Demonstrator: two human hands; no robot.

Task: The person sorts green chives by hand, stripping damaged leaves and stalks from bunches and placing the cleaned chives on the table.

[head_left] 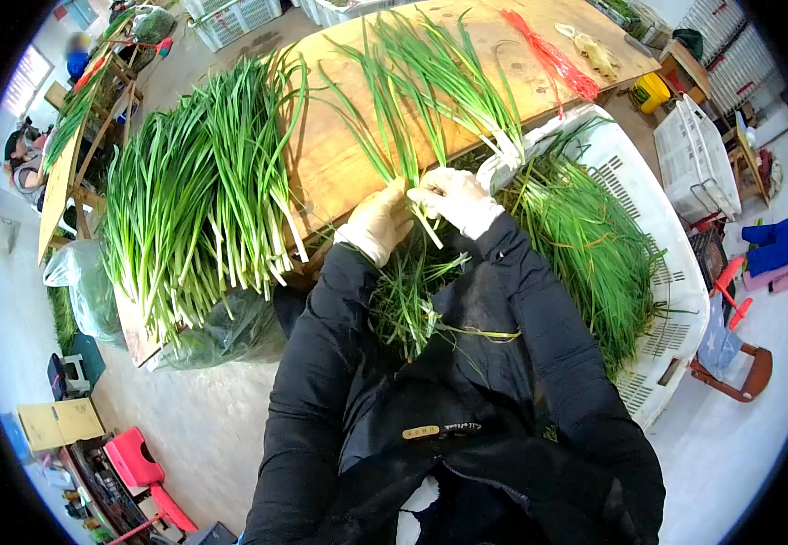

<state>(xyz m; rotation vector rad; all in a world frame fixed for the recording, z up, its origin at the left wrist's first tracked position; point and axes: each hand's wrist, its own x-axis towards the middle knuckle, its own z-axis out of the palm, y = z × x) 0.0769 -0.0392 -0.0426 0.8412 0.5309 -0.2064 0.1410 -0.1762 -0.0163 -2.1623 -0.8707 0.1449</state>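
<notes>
My left hand [379,224], in a pale glove, is closed round the lower part of a few green stalks [396,150] at the table's front edge. Right beside it, my right hand [456,200], gloved too, has its fingers pinched at the same stalks near their pale ends. A small bunch of green stalks [467,91] lies on the wooden table [321,118] just beyond my hands. Left of them, a large pile of green stalks [203,182] has its pale ends toward me. Loose green trimmings [405,309] rest on my lap.
A white crate [676,300] full of green stalks [585,254] stands at my right. Red strings [553,59] and a pale glove [588,50] lie on the table's far right. Farther right are a yellow bucket [650,93] and a wooden chair [750,374]. Plastic bags [221,341] hang at the left.
</notes>
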